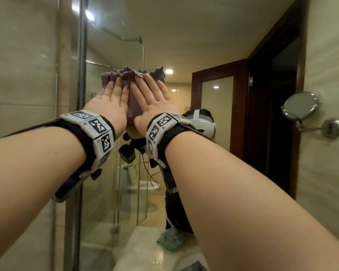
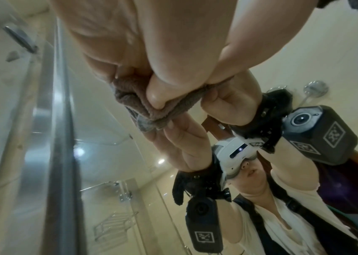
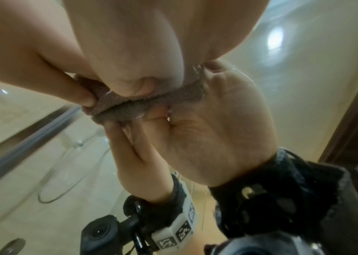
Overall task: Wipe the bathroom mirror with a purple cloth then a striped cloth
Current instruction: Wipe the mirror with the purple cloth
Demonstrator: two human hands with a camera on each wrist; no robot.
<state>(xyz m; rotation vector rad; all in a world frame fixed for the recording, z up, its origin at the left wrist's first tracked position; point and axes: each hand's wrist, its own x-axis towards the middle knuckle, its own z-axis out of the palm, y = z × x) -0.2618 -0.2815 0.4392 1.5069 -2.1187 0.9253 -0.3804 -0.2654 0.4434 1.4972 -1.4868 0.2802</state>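
Observation:
The purple cloth point(image 1: 133, 103) is spread on the bathroom mirror point(image 1: 184, 42) at about head height. My left hand point(image 1: 114, 94) and right hand point(image 1: 155, 94) lie side by side on it, fingers straight, palms pressing it flat to the glass. In the left wrist view my left hand point(image 2: 140, 43) pushes the cloth point(image 2: 130, 100) against its own reflection. The right wrist view shows the same for my right hand point(image 3: 140, 43) and the cloth point(image 3: 117, 101). A greenish striped cloth point(image 1: 170, 239) lies on the counter point(image 1: 143, 251) below, by the mirror's foot.
A metal strip point(image 1: 82, 55) borders the mirror on the left, with tiled wall beyond it. On the right wall a round shaving mirror point(image 1: 299, 106) sticks out on a metal arm. A dark wooden door frame point(image 1: 274, 79) stands beside it.

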